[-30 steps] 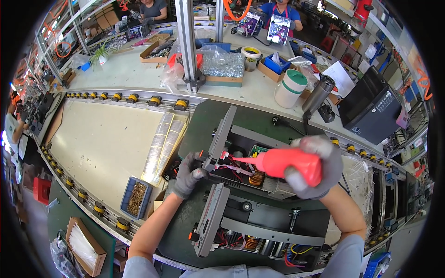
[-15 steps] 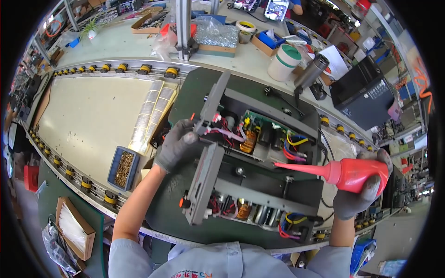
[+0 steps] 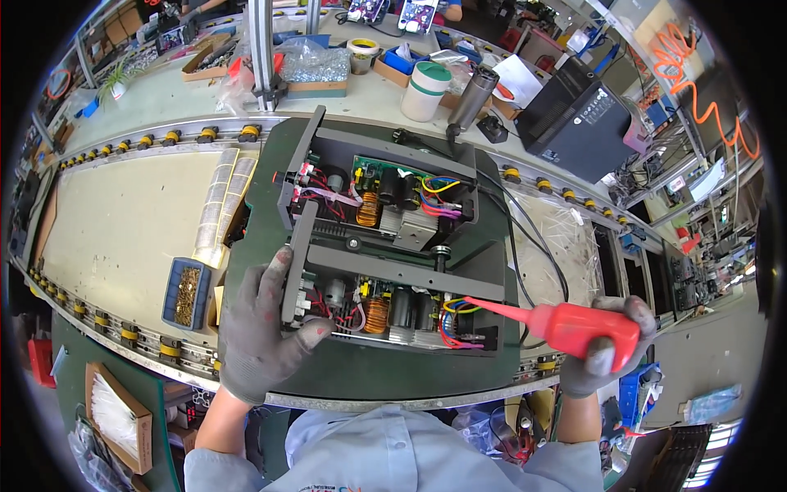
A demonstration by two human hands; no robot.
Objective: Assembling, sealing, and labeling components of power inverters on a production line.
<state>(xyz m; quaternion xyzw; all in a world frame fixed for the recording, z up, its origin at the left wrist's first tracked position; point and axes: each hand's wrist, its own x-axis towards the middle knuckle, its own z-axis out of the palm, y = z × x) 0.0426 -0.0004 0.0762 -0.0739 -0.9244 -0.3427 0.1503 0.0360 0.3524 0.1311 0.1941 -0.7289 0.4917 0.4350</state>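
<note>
Two open dark metal chassis with circuit boards, copper coils and coloured wires sit on a dark green pallet [image 3: 270,205]; the far unit [image 3: 385,193] lies behind the near unit [image 3: 385,299]. My gloved left hand [image 3: 262,328] grips the left end panel of the near unit. My gloved right hand [image 3: 611,348] holds a red squeeze bottle [image 3: 574,325] at the pallet's right edge. Its long nozzle points left, the tip just above the wires at the near unit's right end.
A small blue tray of brass screws [image 3: 187,293] and strips of labels [image 3: 220,205] lie left of the pallet on the beige conveyor. Behind stand a white-and-green tub [image 3: 426,90], a steel flask [image 3: 474,97], a black box [image 3: 578,115] and boxes of parts. A black cable [image 3: 525,238] loops right.
My right hand has carried the red bottle from above the units down to the right edge. My left hand shifted from the far unit's panel to the near unit's left end. The view tilted downward.
</note>
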